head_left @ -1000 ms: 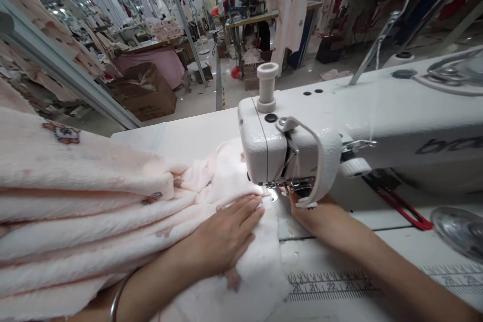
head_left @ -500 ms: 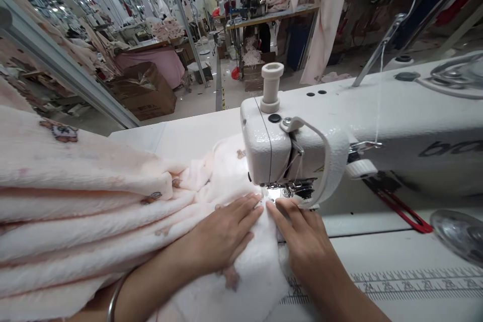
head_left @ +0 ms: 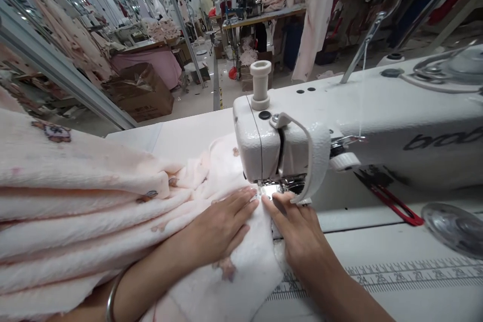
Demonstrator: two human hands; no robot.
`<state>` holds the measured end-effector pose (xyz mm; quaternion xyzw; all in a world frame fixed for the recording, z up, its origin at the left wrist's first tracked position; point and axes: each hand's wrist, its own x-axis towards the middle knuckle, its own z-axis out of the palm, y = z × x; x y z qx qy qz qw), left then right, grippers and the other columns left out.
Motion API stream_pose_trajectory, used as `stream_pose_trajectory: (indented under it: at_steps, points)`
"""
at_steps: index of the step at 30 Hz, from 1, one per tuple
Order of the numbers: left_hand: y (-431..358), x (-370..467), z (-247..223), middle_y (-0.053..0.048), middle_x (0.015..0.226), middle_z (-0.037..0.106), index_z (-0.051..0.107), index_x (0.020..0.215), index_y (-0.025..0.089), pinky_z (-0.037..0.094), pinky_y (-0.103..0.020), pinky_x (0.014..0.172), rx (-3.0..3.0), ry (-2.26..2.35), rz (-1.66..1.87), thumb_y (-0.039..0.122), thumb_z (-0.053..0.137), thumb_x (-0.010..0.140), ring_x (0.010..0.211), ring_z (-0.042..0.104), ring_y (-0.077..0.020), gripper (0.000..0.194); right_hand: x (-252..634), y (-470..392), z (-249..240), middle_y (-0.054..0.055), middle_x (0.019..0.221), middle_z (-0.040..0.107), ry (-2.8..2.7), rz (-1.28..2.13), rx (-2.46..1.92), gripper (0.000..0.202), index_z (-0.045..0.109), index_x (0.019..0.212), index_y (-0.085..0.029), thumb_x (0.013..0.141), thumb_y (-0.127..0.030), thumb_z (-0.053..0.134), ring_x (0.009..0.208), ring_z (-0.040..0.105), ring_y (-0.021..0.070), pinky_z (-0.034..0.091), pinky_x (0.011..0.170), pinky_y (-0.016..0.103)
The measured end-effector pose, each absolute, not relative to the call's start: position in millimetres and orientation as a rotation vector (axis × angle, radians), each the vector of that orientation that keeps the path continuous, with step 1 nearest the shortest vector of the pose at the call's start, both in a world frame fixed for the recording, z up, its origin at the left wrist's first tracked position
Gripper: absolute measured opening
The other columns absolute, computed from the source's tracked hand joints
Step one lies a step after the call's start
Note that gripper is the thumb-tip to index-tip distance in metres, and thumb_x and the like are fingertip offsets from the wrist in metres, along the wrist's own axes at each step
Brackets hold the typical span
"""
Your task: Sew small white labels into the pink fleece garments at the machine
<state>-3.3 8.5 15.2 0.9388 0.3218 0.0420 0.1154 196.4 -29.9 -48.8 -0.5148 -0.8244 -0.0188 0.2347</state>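
Pale pink plush fabric (head_left: 241, 282) with small bear prints lies in folds across the left side and under the needle area of a white sewing machine (head_left: 279, 136). My left hand (head_left: 226, 224) rests flat on the fabric, its fingers spread a little and pointing at the presser foot. At the fabric's right edge, my right hand (head_left: 300, 229) has its index finger stretched out to the cloth just in front of the foot, with the other fingers beside the finger guard. The fingertips of both hands are close together but apart.
Red-handled snips (head_left: 400, 206) and a clear round dish-like object (head_left: 453, 229) lie right of the machine. A ruler strip (head_left: 407, 276) runs along the front. Behind are a cardboard box (head_left: 141, 93), work tables, hanging fabric and a person.
The view has shifted slightly, so the machine appears further left. Both hands keep nearly the same pose on the fabric by the presser foot.
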Motion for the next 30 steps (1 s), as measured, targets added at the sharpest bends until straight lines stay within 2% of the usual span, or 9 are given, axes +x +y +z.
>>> stream_pose_trajectory:
  at_steps: [9,14,20,26,30]
  points:
    - [16.3,-6.3,11.8,-0.016,0.132,0.044,0.045,0.125,0.01,0.041,-0.044,0.105,2.785,0.938,0.109,0.02,0.04,0.091,0.127,0.04,-0.0269,0.036,199.1,-28.9,-50.2,0.015,0.122,0.048,-2.237,-0.091,-1.394,0.055,0.046,0.131,-0.013,0.082,0.003,0.027,0.117,0.04,0.0291,0.042,0.088,0.045]
    - [28.7,-7.5,8.9,-0.012,0.127,0.047,0.041,0.129,0.012,0.042,-0.041,0.103,2.752,0.97,0.095,0.022,0.037,0.092,0.122,0.044,-0.0231,0.038,198.0,-27.6,-45.5,0.015,0.124,0.044,-2.246,-0.042,-1.419,0.053,0.042,0.133,-0.013,0.085,0.002,0.025,0.118,0.036,0.0271,0.042,0.088,0.041]
    - [31.1,-6.3,8.9,-0.012,0.125,0.048,0.044,0.123,0.013,0.042,-0.041,0.103,2.746,0.982,0.127,0.022,0.038,0.092,0.121,0.044,-0.023,0.033,193.4,-33.6,-45.2,0.012,0.123,0.047,-2.176,0.049,-1.502,0.065,0.044,0.13,-0.014,0.072,0.009,0.025,0.119,0.037,0.0254,0.043,0.092,0.041]
    - [25.3,-6.3,10.8,-0.013,0.126,0.049,0.039,0.128,0.011,0.043,-0.041,0.102,2.789,0.962,0.178,0.022,0.039,0.091,0.122,0.044,-0.023,0.038,191.9,-38.0,-41.2,0.015,0.122,0.05,-2.249,-0.065,-1.32,0.057,0.046,0.127,-0.007,0.076,0.008,0.026,0.118,0.041,0.025,0.044,0.094,0.044]
    - [24.3,-4.1,8.4,-0.014,0.125,0.049,0.039,0.128,0.011,0.042,-0.041,0.103,2.8,0.995,0.248,0.019,0.042,0.089,0.122,0.044,-0.0231,0.04,168.3,-44.3,-44.5,0.016,0.128,0.048,-2.219,-0.184,-1.392,0.058,0.044,0.128,-0.003,0.075,0.01,0.026,0.123,0.038,0.0262,0.044,0.096,0.045]
